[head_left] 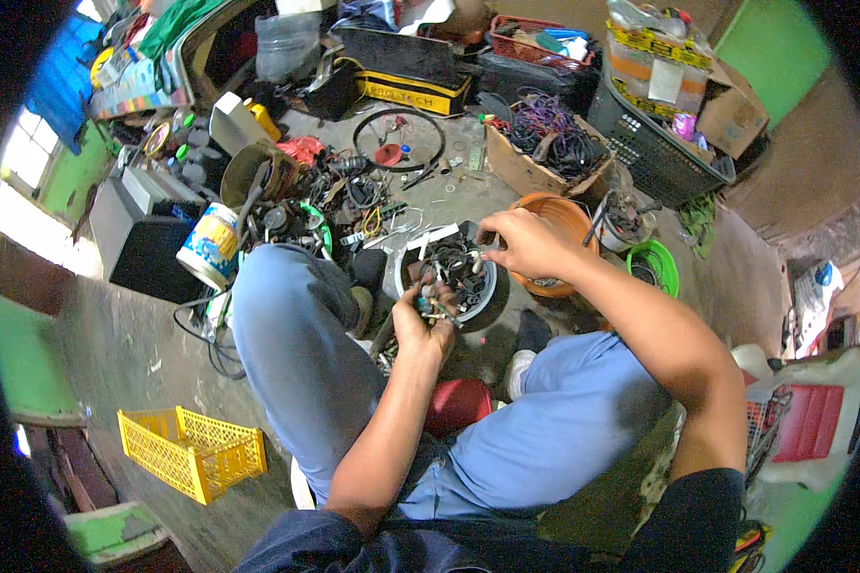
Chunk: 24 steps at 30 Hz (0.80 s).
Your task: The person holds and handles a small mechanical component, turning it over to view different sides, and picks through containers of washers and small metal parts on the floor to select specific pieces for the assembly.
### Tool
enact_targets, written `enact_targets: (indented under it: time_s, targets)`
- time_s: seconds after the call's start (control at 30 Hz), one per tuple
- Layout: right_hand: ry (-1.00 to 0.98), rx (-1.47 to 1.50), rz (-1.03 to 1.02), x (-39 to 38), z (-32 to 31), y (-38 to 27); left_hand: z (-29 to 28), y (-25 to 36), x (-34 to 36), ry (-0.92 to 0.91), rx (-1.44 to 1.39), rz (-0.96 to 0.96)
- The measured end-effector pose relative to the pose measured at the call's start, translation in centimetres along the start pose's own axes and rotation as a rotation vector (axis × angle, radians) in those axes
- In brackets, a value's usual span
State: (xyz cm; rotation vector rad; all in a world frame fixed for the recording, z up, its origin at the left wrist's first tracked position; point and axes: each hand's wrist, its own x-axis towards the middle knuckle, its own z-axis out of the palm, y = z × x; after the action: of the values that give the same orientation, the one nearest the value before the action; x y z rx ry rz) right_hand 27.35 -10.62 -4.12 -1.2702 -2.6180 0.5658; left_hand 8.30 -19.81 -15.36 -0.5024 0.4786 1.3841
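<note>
Between my knees is a pale round bucket [491, 289] filled with dark small parts [461, 267], several of them black. My left hand [420, 334] is at its near left edge, palm up, with its fingers curled around a handful of small mixed parts [437, 302], some with teal and metal bits. Over the bucket's right rim hovers my right hand [526, 244], thumb and fingers pinched together. Something small and whitish shows at its fingertips, too small to name. Just behind that hand stands an orange bucket [566, 222].
A cardboard box of tangled cables [506, 164] lies beyond the orange bucket. To the right is a green basket [669, 277]. Loose electrical scrap [354, 191] covers the floor at far left. A yellow plastic crate [167, 456] rests left of my leg; a black hoop [441, 143] lies ahead.
</note>
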Motion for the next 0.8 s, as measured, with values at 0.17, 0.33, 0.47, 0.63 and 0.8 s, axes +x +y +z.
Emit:
enact_targets:
  time_s: [0.17,0.33,0.47,0.63,0.8]
  targets:
    - [0.089,0.058,-0.077,1.3,-0.1,-1.2,2.5,0.1,-1.1,-0.101,0.021,0.04]
    - [0.142,0.173,-0.201,0.9,-2.0,-3.7,4.0,-0.2,-2.6,-0.209,-0.017,0.023]
    - [0.114,0.169,-0.306,0.3,-2.2,-4.7,3.9,-0.2,-2.6,-0.318,0.032,-0.027]
    - [0.053,0.161,-0.327,0.0,-2.1,-5.5,3.6,-0.2,-2.6,-0.302,0.084,-0.083]
    - [0.052,0.068,-0.372,-0.3,-1.8,-5.5,3.4,-0.5,-2.7,-0.295,0.081,-0.116]
